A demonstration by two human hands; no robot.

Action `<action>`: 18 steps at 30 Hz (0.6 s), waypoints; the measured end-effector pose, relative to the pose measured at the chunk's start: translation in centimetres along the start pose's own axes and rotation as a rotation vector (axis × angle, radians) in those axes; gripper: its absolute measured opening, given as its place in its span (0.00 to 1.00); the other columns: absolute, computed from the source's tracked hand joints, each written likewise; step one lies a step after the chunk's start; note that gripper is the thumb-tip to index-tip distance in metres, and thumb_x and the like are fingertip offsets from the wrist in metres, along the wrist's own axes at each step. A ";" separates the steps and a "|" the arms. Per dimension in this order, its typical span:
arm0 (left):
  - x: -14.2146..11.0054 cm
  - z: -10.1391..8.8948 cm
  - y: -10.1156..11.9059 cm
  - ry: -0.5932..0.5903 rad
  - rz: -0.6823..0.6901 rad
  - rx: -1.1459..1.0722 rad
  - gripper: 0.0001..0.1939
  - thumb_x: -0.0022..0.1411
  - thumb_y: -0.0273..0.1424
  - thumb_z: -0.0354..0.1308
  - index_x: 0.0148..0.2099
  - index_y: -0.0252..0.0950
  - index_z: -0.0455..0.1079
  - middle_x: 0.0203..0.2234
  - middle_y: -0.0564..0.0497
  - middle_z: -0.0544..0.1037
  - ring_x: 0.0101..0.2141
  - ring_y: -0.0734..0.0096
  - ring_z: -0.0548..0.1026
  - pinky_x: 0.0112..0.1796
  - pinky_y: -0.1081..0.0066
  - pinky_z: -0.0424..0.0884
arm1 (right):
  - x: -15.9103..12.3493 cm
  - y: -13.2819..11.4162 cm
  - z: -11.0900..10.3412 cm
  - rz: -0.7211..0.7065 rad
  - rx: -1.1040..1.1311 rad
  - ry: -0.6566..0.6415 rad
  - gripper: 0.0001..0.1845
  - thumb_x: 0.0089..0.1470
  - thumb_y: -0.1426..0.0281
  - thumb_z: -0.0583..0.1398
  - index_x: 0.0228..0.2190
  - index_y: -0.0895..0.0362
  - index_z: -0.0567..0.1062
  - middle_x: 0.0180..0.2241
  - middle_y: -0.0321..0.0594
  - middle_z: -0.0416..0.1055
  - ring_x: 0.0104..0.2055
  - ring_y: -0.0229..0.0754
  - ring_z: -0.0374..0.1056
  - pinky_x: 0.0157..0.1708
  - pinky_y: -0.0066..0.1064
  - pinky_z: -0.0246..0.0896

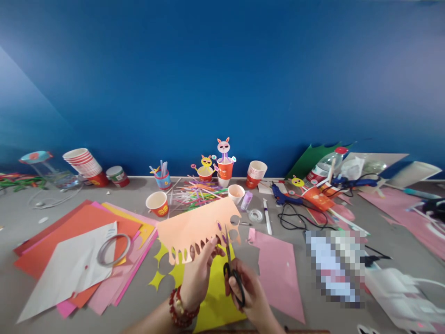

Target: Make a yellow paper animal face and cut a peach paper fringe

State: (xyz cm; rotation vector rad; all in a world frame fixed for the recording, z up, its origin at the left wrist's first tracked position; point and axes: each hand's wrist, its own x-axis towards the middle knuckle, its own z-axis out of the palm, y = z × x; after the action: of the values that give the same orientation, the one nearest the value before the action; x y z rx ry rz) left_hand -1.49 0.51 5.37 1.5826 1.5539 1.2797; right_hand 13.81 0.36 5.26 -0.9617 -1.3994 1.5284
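Observation:
My left hand [201,271], with a red beaded bracelet on the wrist, grips a sheet of peach paper [194,227] by its lower right part. Leaf-shaped holes and notches run along the sheet's lower edge, and round bites are cut from its right edge. Small purple ovals [219,225] are marked on the paper near the fingers. In my right hand [245,280] is a pair of black-handled scissors [228,250], its blades pointing up beside those ovals. Below both hands lies a yellow sheet [217,297] with cut-out edges.
Coloured paper sheets [76,246] with a tape roll [114,249] lie left. Behind are paper cups [157,203], pipe cleaners [198,191] and a cat-faced cup figure [224,160]. Pink paper [278,273], a blue glue gun [283,197] and a power strip [396,297] are right.

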 end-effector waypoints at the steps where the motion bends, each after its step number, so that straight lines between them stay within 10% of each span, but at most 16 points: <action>1: 0.0 0.0 0.0 0.001 -0.002 -0.010 0.16 0.67 0.30 0.46 0.50 0.38 0.73 0.33 0.49 0.81 0.37 0.65 0.76 0.47 0.63 0.69 | 0.0 0.0 0.0 0.001 -0.002 0.003 0.28 0.53 0.43 0.58 0.25 0.56 0.65 0.17 0.34 0.64 0.13 0.29 0.51 0.11 0.22 0.42; 18: 0.5 0.1 2.2 0.053 -0.235 -0.426 0.16 0.66 0.43 0.51 0.36 0.37 0.73 0.30 0.48 0.77 0.34 0.66 0.77 0.41 0.68 0.73 | -0.2 -1.0 -0.2 -0.002 -0.034 -0.005 0.29 0.51 0.41 0.58 0.22 0.55 0.65 0.16 0.31 0.60 0.15 0.31 0.52 0.15 0.24 0.47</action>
State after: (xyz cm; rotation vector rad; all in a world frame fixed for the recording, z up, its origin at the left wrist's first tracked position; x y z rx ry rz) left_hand -0.52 0.72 7.41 1.0762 1.3383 1.4123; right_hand 14.16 0.25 6.24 -0.9770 -1.4340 1.5105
